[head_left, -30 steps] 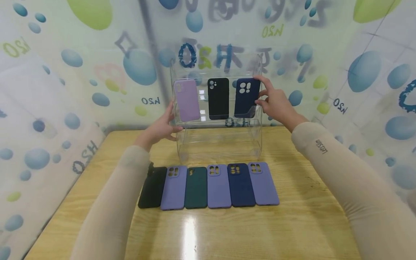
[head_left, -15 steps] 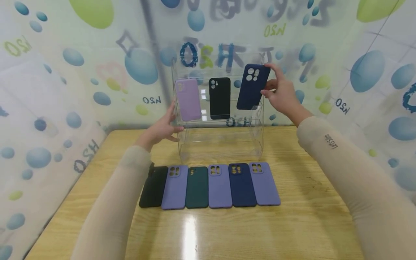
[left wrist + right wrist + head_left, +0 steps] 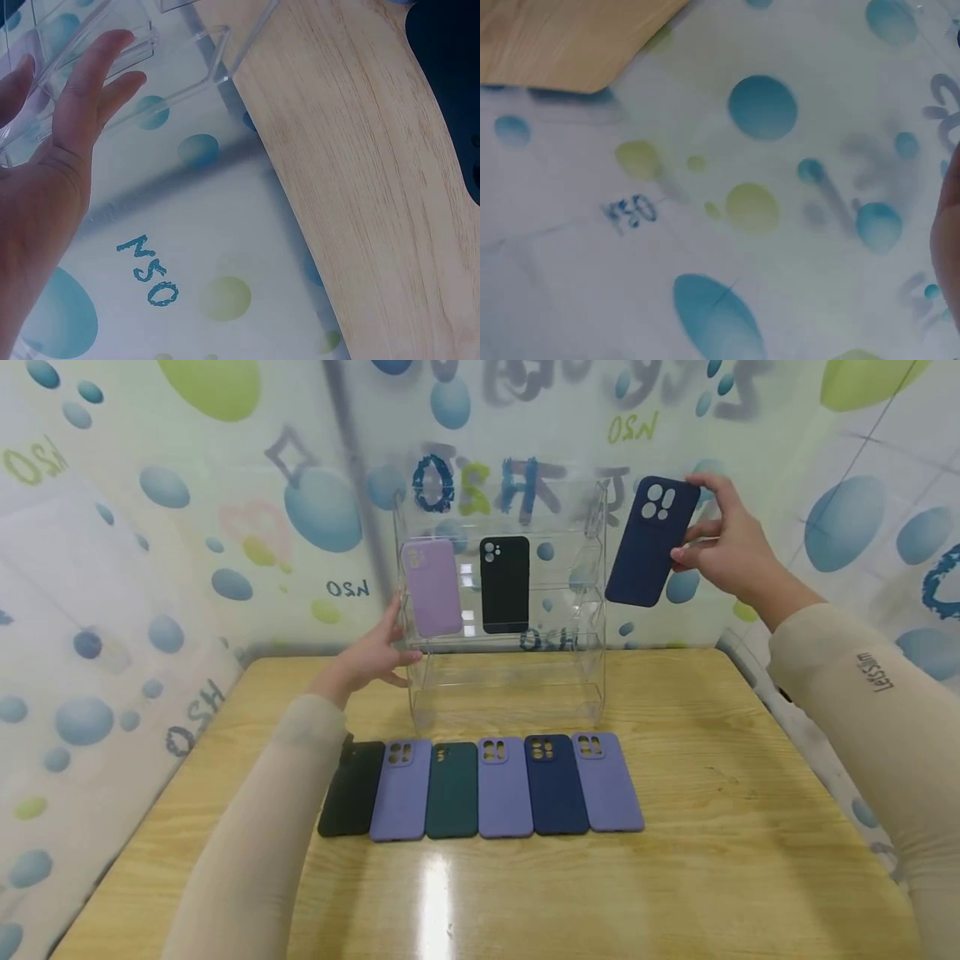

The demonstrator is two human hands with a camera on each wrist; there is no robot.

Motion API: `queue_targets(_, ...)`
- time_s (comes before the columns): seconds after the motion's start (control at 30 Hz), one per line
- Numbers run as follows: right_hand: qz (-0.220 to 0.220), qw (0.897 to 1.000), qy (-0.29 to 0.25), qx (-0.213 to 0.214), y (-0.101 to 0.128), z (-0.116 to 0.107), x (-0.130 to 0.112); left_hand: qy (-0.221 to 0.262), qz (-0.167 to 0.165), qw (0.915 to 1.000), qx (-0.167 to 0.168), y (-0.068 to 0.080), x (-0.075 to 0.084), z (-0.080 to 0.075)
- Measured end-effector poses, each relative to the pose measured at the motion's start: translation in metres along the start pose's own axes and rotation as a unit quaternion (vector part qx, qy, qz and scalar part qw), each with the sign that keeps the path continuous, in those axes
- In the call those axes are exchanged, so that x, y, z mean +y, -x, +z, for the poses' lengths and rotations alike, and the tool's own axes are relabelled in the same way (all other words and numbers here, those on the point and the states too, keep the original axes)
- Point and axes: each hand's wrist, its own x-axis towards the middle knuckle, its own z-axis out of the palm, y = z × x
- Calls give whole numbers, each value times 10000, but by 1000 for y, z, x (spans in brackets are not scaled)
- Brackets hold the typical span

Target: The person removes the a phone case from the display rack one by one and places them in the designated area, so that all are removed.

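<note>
Two hands | my right hand (image 3: 731,553) pinches navy phone case (image 3: 651,542) aloft, beside clear acrylic rack (image 3: 506,681) | my left hand (image 3: 375,652), fingers straight, touches rack's left wall

A: Is any lettering showing?

B: The backdrop (image 3: 225,485) is showing a mirrored "H2O" many times, in teal, green and grey. A big one is sitting at twelve o'clock behind the clear rack (image 3: 506,610).

A: Any brand?

B: The right sleeve (image 3: 873,672) is carrying small dark print, too fine to be reading.
</note>
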Motion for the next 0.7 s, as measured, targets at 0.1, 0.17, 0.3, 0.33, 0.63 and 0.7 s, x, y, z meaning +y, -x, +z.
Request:
queue_targets(0.1, 121, 9977, 370, -547, 5, -5, 16, -72, -66, 10000, 20, 2, 1, 0)
queue_targets(0.17, 143, 9949, 495, -864, 11, -5, 31, -104, -97, 9999, 20, 4, 1, 0)
queue_targets(0.3, 318, 9884, 496, -1398, 26, -1, 69, -76, -108, 9999, 28, 6, 1, 1)
queue_targets(0.33, 386, 9863, 472, -1532, 30, 0, 79, -67, -98, 9999, 27, 7, 1, 2)
queue_targets(0.63, 1295, 9464, 179, -2954, 69, 17, 131, 42, -14, 10000, -39, 3, -2, 3)
queue_targets(0.7, 1415, 9395, 112, -3119, 78, 20, 135, 57, 22, 10000, -27, 2, -2, 2)
